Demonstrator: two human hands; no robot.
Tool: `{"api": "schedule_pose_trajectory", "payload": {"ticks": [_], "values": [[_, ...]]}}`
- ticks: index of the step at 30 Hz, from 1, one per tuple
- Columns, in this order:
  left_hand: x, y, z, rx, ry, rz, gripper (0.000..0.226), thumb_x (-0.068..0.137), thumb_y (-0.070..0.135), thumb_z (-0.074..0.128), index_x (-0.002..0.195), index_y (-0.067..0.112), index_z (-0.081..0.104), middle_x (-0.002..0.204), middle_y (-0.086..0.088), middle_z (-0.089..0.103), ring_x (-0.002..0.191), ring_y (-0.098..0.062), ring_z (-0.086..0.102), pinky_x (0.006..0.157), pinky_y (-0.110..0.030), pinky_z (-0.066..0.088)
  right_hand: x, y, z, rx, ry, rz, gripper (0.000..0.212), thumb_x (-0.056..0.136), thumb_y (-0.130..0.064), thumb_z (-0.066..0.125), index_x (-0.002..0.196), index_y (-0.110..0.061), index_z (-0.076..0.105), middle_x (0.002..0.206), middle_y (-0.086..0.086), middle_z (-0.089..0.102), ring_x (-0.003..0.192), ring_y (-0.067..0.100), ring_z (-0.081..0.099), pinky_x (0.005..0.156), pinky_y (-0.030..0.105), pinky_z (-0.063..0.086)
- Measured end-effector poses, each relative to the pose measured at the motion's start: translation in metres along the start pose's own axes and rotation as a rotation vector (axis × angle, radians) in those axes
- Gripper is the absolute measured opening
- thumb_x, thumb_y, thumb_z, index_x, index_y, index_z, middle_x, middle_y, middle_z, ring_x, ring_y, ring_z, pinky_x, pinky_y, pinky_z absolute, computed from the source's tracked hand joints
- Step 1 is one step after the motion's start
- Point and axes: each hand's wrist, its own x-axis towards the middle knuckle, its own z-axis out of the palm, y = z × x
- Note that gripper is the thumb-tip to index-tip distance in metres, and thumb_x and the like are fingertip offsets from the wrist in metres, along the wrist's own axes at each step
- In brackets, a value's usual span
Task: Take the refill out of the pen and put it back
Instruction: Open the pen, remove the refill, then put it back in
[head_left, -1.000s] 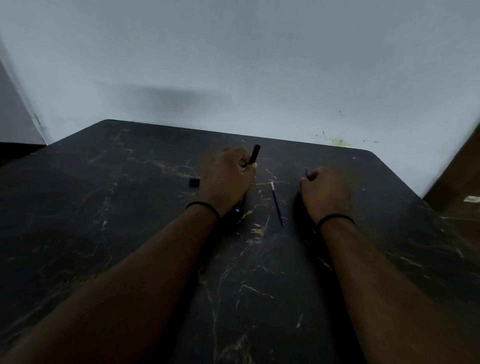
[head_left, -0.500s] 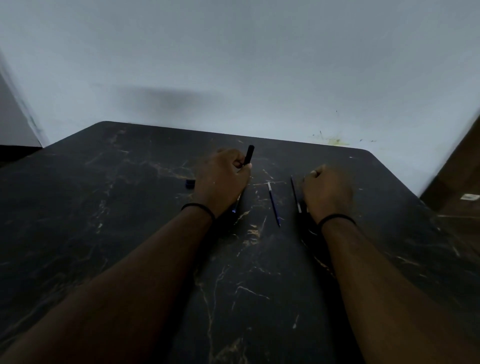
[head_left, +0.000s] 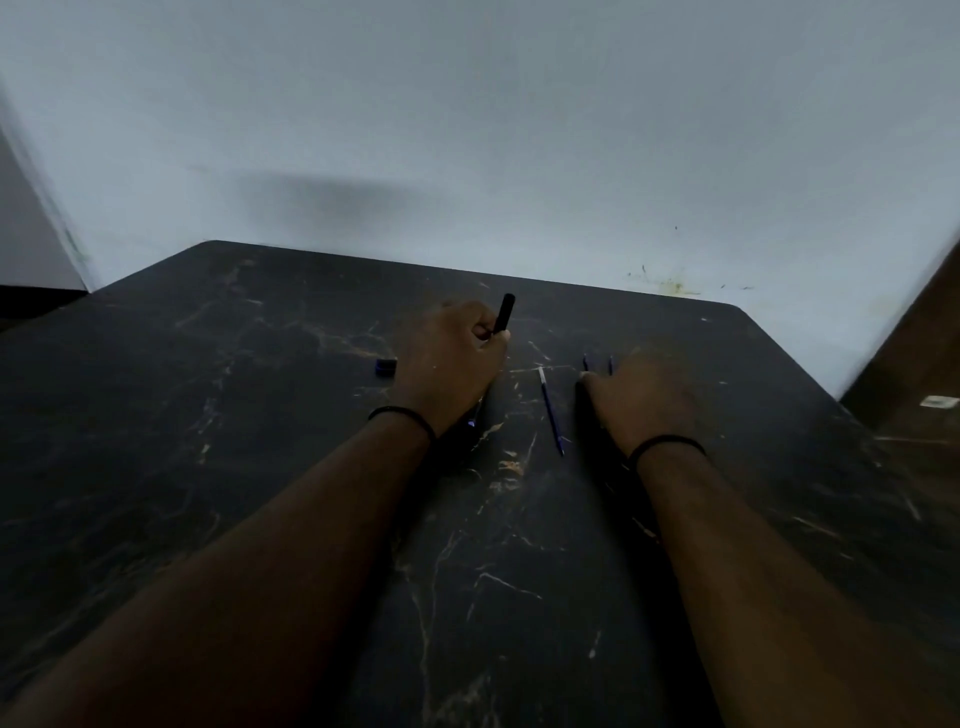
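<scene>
Centre of frame: the left hand (head_left: 449, 358) grips the dark pen barrel (head_left: 503, 313), whose end juts up past the fingers. The refill (head_left: 550, 410) lies on the black marbled tabletop (head_left: 260, 441) between both hands. The right hand (head_left: 641, 400) rests knuckles-up at centre right; its grasp cannot be told. A small blue cap (head_left: 385, 366) lies left of the left hand.

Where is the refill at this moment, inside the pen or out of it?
Out. The thin blue refill lies flat on the black table between the hands, while the left hand grips the black pen barrel apart from it.
</scene>
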Motion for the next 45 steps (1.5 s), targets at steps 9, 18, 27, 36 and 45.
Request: {"api": "schedule_pose_trajectory", "payload": {"ticks": [9,18,27,36,45], "values": [[-0.001,0.0,0.001,-0.009,0.001,-0.014,0.015,0.088,0.031,0.07,0.082,0.017,0.068,0.082,0.001,0.067,0.074,-0.013,0.061,0.068,-0.031,0.053,0.001,0.001,0.002,-0.012,0.021,-0.015,0.031,0.096,-0.036,0.053,0.076,-0.012,0.056,0.077,0.009,0.055,0.076,0.031,0.059,0.063,0.029,0.036],[-0.002,0.001,0.002,-0.012,0.019,0.002,0.018,0.087,0.03,0.071,0.079,0.014,0.067,0.08,0.0,0.067,0.073,-0.015,0.061,0.065,-0.03,0.051,-0.001,-0.001,0.001,-0.063,0.026,-0.045,0.029,0.097,-0.032,0.05,0.092,-0.007,0.066,0.093,0.014,0.064,0.082,0.031,0.06,0.067,0.029,0.039],[0.0,-0.001,0.003,-0.019,0.01,0.003,0.016,0.087,0.029,0.071,0.079,0.015,0.068,0.081,0.0,0.068,0.072,-0.012,0.061,0.064,-0.026,0.051,-0.001,-0.001,0.0,-0.003,0.038,-0.037,0.035,0.097,-0.037,0.051,0.09,-0.006,0.066,0.089,0.012,0.064,0.078,0.028,0.059,0.067,0.03,0.042],[0.001,-0.003,0.004,-0.026,0.011,0.004,0.018,0.087,0.029,0.07,0.079,0.013,0.068,0.079,-0.002,0.068,0.073,-0.015,0.062,0.065,-0.029,0.052,-0.017,-0.028,-0.003,-0.072,0.055,-0.21,0.03,0.094,-0.042,0.054,0.096,-0.014,0.067,0.097,0.009,0.069,0.091,0.03,0.065,0.08,0.038,0.055],[0.002,-0.007,0.007,-0.022,0.055,0.013,0.018,0.084,0.029,0.071,0.076,0.013,0.067,0.079,-0.001,0.068,0.073,-0.015,0.061,0.061,-0.025,0.046,-0.038,-0.045,0.0,-0.233,-0.05,-0.291,0.03,0.088,-0.039,0.062,0.099,-0.012,0.068,0.106,0.01,0.07,0.095,0.031,0.067,0.07,0.03,0.042]]}}
